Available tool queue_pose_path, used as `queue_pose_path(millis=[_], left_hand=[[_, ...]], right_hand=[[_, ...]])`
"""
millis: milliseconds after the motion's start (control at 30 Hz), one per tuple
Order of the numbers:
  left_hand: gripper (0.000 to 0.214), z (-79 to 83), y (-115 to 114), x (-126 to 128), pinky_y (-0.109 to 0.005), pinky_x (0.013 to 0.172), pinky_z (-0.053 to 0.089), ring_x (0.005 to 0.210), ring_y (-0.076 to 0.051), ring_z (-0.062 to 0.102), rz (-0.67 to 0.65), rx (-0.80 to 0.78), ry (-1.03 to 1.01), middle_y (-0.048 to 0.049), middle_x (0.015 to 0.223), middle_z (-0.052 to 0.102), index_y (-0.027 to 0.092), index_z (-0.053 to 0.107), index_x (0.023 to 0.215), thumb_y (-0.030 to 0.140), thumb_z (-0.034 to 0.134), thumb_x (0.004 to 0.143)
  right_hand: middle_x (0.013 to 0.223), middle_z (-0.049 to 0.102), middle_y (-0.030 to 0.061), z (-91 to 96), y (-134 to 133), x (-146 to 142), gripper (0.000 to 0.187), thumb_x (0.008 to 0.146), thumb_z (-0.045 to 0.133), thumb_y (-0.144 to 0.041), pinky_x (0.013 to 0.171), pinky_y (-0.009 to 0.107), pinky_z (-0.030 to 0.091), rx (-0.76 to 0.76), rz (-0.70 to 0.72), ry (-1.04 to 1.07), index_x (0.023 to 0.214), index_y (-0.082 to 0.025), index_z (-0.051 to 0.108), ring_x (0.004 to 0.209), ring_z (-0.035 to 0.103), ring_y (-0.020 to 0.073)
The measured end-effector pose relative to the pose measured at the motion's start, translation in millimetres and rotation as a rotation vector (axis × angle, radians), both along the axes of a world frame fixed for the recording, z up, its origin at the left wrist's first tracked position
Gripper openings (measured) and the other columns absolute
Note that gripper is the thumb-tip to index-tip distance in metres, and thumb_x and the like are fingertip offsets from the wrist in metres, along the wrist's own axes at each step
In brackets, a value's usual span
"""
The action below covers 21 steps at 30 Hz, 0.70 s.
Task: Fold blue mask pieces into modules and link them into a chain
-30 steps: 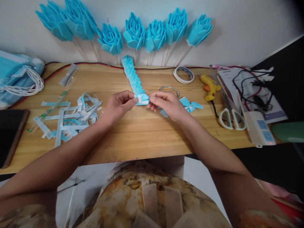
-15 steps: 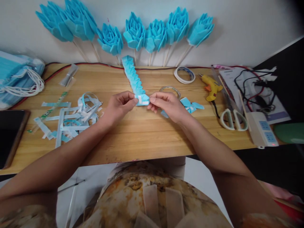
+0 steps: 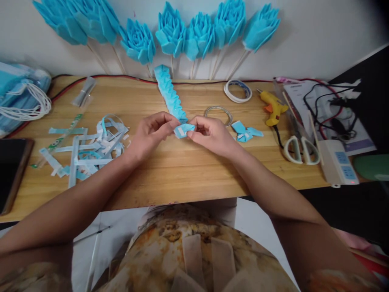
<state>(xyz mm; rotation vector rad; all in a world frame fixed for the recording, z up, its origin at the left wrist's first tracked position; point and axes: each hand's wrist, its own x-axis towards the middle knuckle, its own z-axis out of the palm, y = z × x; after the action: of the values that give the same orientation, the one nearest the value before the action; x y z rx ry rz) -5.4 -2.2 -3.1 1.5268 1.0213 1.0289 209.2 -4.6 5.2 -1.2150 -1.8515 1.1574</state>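
Both hands pinch the near end of a long blue folded strip, whose pleated length runs back toward the wall. At that end is a small blue piece with a white patch of tape on it. My left hand grips its left side between thumb and fingers. On its right side, the thumb and curled fingers of my right hand are closed. Just right of that hand lie several small blue folded pieces. A thin tape ring lies behind it.
Blue flowers on sticks lean along the wall. Cut strips and a phone lie left, beside a bag of blue sheets. Right are a tape roll, yellow glue gun, scissors and power strip.
The small end piece has been folded at its right edge, now coming to a point. My right fingers have curled in closer to it. The whole view has shifted slightly.
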Motion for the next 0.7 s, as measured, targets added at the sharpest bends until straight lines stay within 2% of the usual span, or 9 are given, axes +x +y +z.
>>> queue_pose_path(millis=[100, 233, 400, 700], left_hand=[[0.035, 0.6, 0.0, -0.2, -0.028, 0.071, 0.05, 0.075, -0.016, 0.061, -0.046, 0.011, 0.021, -0.0024, 0.082, 0.071, 0.02, 0.071, 0.084, 0.054, 0.076, 0.089], [0.03, -2.9, 1.4, -1.0, -0.028, 0.072, 0.05, 0.074, -0.015, 0.06, -0.08, 0.009, 0.033, -0.0004, 0.076, 0.068, 0.02, 0.069, 0.078, 0.047, 0.078, 0.087], [0.021, -4.4, 2.3, -0.3, -0.026, 0.067, 0.047, 0.068, -0.013, 0.057, -0.043, -0.044, 0.025, 0.0008, 0.071, 0.065, 0.019, 0.069, 0.075, 0.036, 0.076, 0.087], [0.023, -3.3, 2.1, 0.7, -0.027, 0.064, 0.045, 0.065, -0.013, 0.053, -0.021, -0.032, 0.034, 0.0012, 0.069, 0.062, 0.019, 0.069, 0.073, 0.035, 0.076, 0.088]], right_hand=[[0.069, 0.057, -0.0035, 2.9, -4.2, -3.0, 0.009, 0.081, 0.064, -0.028, 0.06, 0.026, 0.035, 0.06, 0.001, -0.083, 0.079, -0.02, 0.06, 0.063, 0.046, 0.0103], [0.068, 0.055, -0.0035, 2.0, -5.1, -4.5, 0.012, 0.081, 0.063, -0.028, 0.061, 0.027, 0.035, 0.094, 0.002, -0.092, 0.076, -0.022, 0.054, 0.064, 0.046, 0.0111], [0.067, 0.046, -0.0045, 1.2, -2.8, -3.2, 0.026, 0.084, 0.064, -0.031, 0.06, 0.028, 0.032, 0.039, -0.019, -0.021, 0.072, -0.024, 0.043, 0.063, 0.039, 0.0106], [0.068, 0.044, -0.0049, 0.6, -2.2, -3.7, 0.031, 0.083, 0.067, -0.037, 0.06, 0.028, 0.029, -0.036, 0.007, 0.016, 0.07, -0.023, 0.043, 0.065, 0.037, 0.0099]])
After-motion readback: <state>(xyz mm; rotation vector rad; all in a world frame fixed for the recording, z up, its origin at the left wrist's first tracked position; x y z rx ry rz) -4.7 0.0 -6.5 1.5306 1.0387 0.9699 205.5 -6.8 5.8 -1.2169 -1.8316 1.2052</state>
